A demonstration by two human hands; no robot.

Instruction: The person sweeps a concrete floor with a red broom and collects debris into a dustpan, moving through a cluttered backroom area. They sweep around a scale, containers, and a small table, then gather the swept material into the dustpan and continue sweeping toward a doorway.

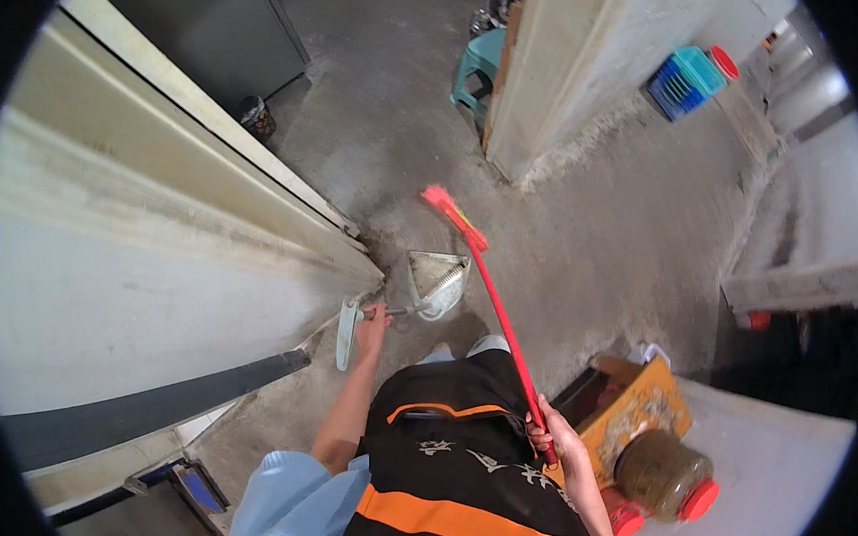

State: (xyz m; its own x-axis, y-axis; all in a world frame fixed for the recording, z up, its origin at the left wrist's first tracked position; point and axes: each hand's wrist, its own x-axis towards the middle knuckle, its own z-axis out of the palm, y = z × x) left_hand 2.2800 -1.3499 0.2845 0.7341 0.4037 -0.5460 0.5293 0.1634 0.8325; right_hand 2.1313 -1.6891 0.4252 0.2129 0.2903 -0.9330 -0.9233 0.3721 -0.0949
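My left hand (375, 328) is closed round the grey handle of a long-handled dustpan (440, 285). Its white pan, with a comb-like toothed edge, is down by the floor, just beyond that hand. A pale, paddle-shaped piece (349, 334) shows at the handle's near end, beside the wall. The red stick of a broom (503, 322) runs up from my right hand (560, 439), which grips it near its end. Pink-red bristles at the far end lie close to the floor, ahead and right of the dustpan; whether they touch it I cannot tell.
A white wall (184, 273) bounds the left, and a door-frame corner (536, 94) juts in ahead. Beyond it are a teal stool (481, 66) and a blue basket (685, 80). A large red-lidded jar (664, 475) sits at my right. A small bin (256, 117) stands at the far left.
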